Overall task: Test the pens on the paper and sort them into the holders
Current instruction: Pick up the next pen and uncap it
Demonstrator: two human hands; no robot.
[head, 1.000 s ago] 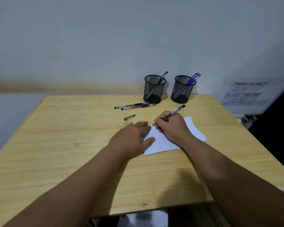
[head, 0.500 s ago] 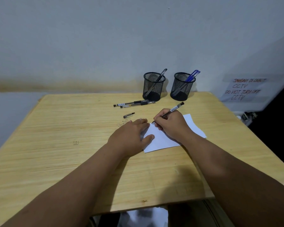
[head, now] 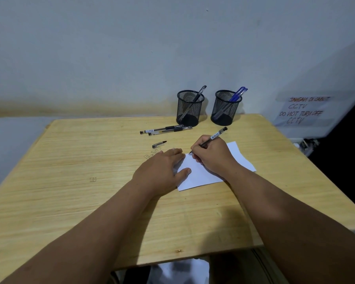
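Left hand: my left hand (head: 162,171) lies flat, fingers straight, pressing the near-left part of the paper (head: 209,171) so the sheet cannot slide while I write.
Right hand: my right hand (head: 212,155) pinches 1 black pen (head: 215,137) in a writing grip, tip down on the sheet's far-left corner, barrel tilted toward the far-right corner of the worktop (head: 70,191).
Paper: right of centre on the worktop; I see no ink mark yet.
Cap: 1 loose pen cap (head: 159,144) just beyond my left fingers, clear of the sheet.
Untested pens: 2 pens (head: 165,129) side by side, farther back.
Holders: left holder (head: 190,108) with 1 dark pen, right holder (head: 225,107) with blue pens, along the far edge; nothing blocks my reach.
Wall: a handwritten CCTV notice (head: 301,110) beyond the far-right corner.
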